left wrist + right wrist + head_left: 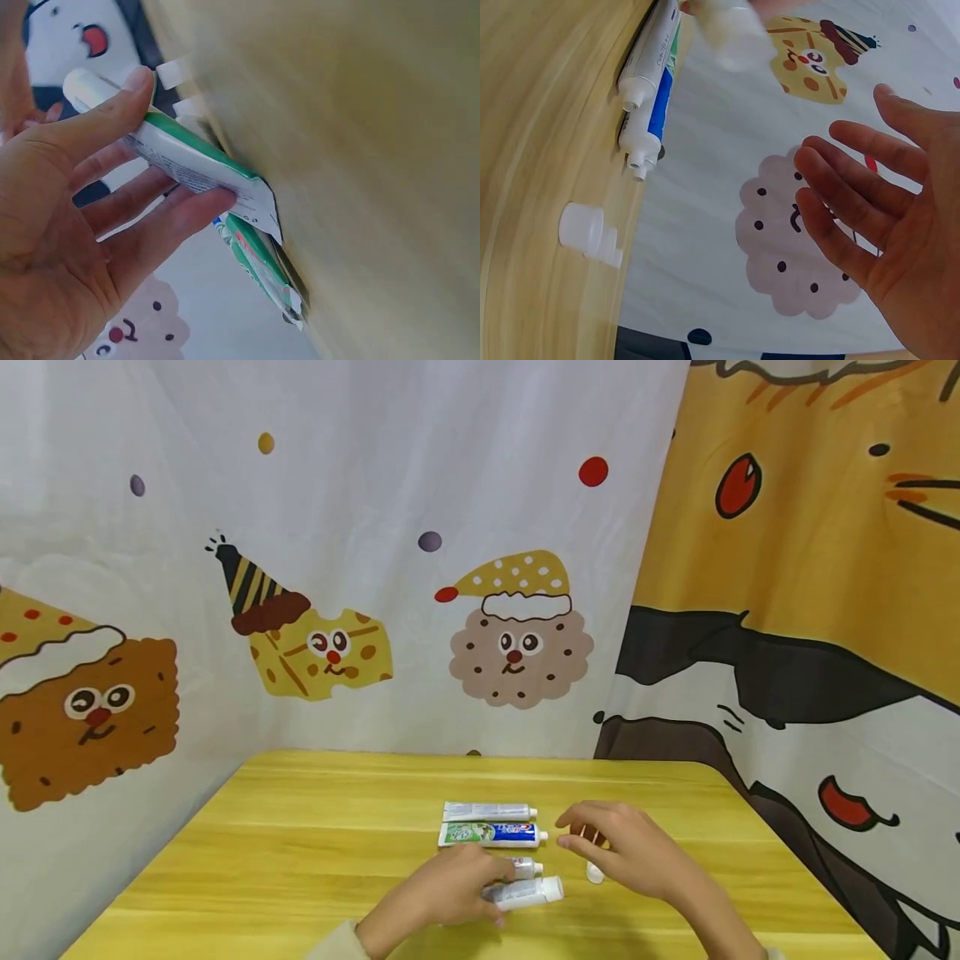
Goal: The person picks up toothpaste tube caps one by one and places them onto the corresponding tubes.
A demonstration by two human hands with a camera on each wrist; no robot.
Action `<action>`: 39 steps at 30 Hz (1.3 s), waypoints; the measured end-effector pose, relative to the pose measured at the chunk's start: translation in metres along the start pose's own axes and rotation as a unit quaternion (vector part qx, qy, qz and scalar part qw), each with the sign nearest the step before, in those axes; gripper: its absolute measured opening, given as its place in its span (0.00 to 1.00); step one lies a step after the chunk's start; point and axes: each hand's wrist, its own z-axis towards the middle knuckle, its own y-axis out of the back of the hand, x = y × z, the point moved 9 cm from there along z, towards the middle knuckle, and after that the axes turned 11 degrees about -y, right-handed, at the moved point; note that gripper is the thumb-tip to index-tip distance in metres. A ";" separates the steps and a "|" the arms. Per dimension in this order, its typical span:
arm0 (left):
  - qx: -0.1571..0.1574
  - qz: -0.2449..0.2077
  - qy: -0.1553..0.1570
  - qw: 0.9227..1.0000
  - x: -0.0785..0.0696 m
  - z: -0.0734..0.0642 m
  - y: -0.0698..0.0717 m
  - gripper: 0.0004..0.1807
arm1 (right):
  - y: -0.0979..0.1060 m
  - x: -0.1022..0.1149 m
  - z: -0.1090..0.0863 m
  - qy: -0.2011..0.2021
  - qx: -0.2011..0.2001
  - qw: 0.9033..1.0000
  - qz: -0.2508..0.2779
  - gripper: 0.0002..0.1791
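My left hand (461, 885) grips a white and green toothpaste tube (202, 165) between thumb and fingers. The tube's wide white cap (552, 888) is on and points right. Beyond it on the table lies another toothpaste tube (528, 867), uncapped and partly hidden by the hand. Farther back are a blue and green toothpaste tube (495, 834) and a whitish tube (486, 812), side by side, their bare nozzles facing right. My right hand (630, 847) hovers right of the nozzles, fingers loosely bent and holding nothing. White caps (581, 226) stand on the table beneath it.
The yellow wood-grain table (247, 860) carries the tubes and caps. A white curtain (360, 485) printed with cartoon snacks hangs behind the table's far edge, and an orange cartoon panel (810, 543) hangs at the right.
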 end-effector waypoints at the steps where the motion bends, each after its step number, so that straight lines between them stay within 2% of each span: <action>1: 0.008 0.008 -0.002 1.000 0.000 0.001 -0.001 0.17 | 0.001 0.000 0.000 -0.001 -0.001 1.000 0.000 0.10; 7: 0.066 0.039 0.015 0.997 0.000 0.004 -0.011 0.23 | 0.004 -0.002 0.000 -0.001 -0.004 1.000 -0.002 0.08; 17: 0.128 0.118 0.041 0.984 -0.007 0.011 -0.019 0.22 | 0.004 -0.005 0.001 0.005 -0.005 1.000 -0.014 0.08; 39: 0.158 0.124 0.060 0.978 -0.011 0.009 -0.021 0.22 | 0.000 -0.007 0.002 0.020 -0.006 1.000 -0.021 0.09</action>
